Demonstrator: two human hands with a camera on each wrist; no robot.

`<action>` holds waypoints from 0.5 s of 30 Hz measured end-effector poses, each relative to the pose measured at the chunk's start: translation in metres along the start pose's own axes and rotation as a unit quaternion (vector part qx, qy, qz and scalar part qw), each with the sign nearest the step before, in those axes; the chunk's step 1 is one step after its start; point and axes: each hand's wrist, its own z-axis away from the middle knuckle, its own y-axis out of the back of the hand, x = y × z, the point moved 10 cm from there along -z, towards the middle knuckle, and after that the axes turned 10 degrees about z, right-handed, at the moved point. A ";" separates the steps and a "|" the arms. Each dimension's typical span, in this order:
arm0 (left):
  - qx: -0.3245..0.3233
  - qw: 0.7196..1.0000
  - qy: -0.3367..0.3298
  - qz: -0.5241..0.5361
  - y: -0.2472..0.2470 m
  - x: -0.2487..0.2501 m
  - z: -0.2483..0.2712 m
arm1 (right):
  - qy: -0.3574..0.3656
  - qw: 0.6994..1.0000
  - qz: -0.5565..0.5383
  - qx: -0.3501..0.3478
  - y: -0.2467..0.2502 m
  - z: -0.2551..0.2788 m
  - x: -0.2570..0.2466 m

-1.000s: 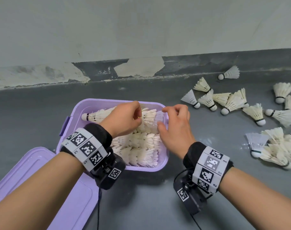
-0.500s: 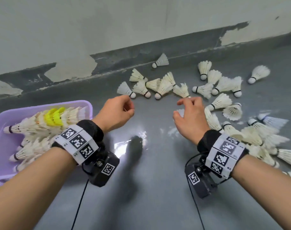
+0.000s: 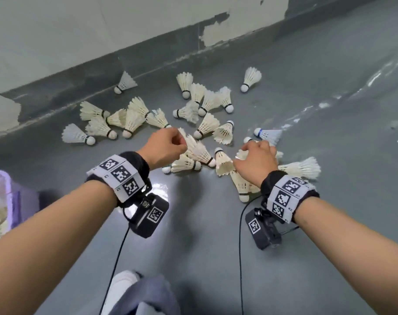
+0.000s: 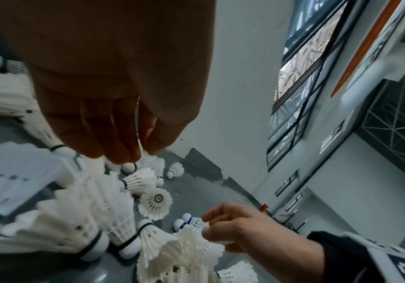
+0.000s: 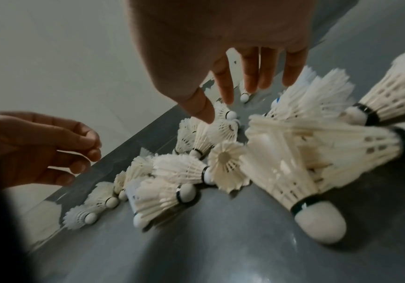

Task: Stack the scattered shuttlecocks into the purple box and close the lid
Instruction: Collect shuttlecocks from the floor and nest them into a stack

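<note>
From the head camera, both hands reach over a scatter of white shuttlecocks (image 3: 202,130) lying on the grey floor (image 3: 193,235) near the wall (image 3: 79,30). The left hand (image 3: 162,148) has its fingers curled in, tips close to the thumb, right at the feathers of one shuttlecock. The right hand (image 3: 256,160) lies on the pile with its fingers bent down among the feathers. The purple box (image 3: 6,189) shows only at the far left edge, well apart from both hands, with shuttlecocks inside.

In the left wrist view, the left fingers (image 4: 121,141) are together around a thin white strand, probably a feather, though it is too blurred to tell.

In the right wrist view, the right fingers (image 5: 250,72) are spread apart and fairly straight above the heap, clamped on nothing.
</note>
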 end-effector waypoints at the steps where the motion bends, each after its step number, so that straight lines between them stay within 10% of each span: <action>1: -0.009 1.000 0.002 0.007 -0.006 0.002 -0.007 | 0.006 1.000 0.009 -0.018 -0.003 -0.002 -0.001; 9: -0.014 0.984 0.041 0.173 -0.077 -0.020 -0.040 | 0.072 0.990 0.120 -0.025 -0.022 -0.006 -0.001; 15: -0.057 0.971 0.046 0.227 -0.118 -0.021 -0.029 | 0.004 0.999 -0.014 0.030 -0.015 0.000 0.027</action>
